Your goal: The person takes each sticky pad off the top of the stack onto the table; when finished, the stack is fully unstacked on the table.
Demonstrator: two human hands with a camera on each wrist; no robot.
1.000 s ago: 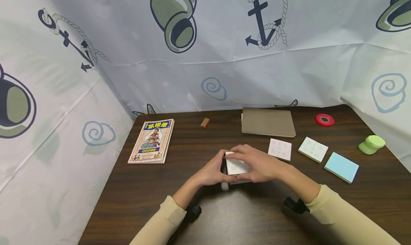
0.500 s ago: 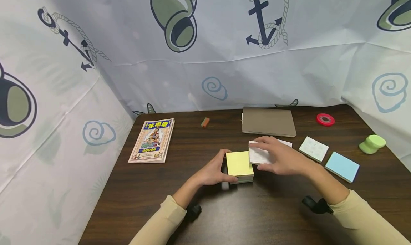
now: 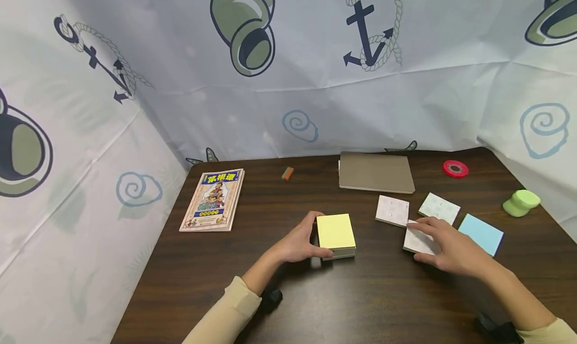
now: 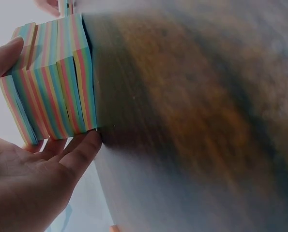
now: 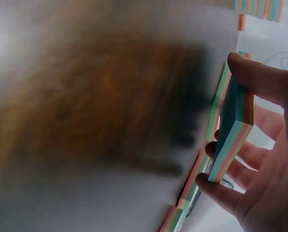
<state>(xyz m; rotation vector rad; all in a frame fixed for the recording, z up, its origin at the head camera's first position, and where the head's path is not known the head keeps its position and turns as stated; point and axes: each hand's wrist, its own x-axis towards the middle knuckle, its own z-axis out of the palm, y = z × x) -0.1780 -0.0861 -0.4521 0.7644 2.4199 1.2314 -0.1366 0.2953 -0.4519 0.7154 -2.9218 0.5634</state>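
A stack of sticky note pads [image 3: 335, 231] with a yellow top stands mid-table. My left hand [image 3: 295, 243] grips its left side, thumb at the near side and fingers at the far side; the left wrist view shows the stack's striped layers [image 4: 52, 82]. To the right, my right hand [image 3: 455, 249] pinches a white-topped sticky note pad [image 3: 419, 240] between thumb and fingers. In the right wrist view this pad [image 5: 233, 133] is tilted, its underside away from the table. Around it lie a pinkish-white pad [image 3: 392, 210], a white pad [image 3: 439, 207] and a light-blue pad [image 3: 482, 234], partly behind the right hand.
A comic-style book [image 3: 214, 199] lies at the left, a small orange-green eraser [image 3: 287, 173] at the back. Behind the pads are a grey-brown notebook [image 3: 376, 172] and a red round disc [image 3: 456, 168]. A light-green spool-shaped object [image 3: 520, 204] stands far right, near the table edge.
My right hand has lifted the white-topped pad off the stack and carried it right, near the other pads, uncovering the yellow top. The left hand has stayed on the stack.
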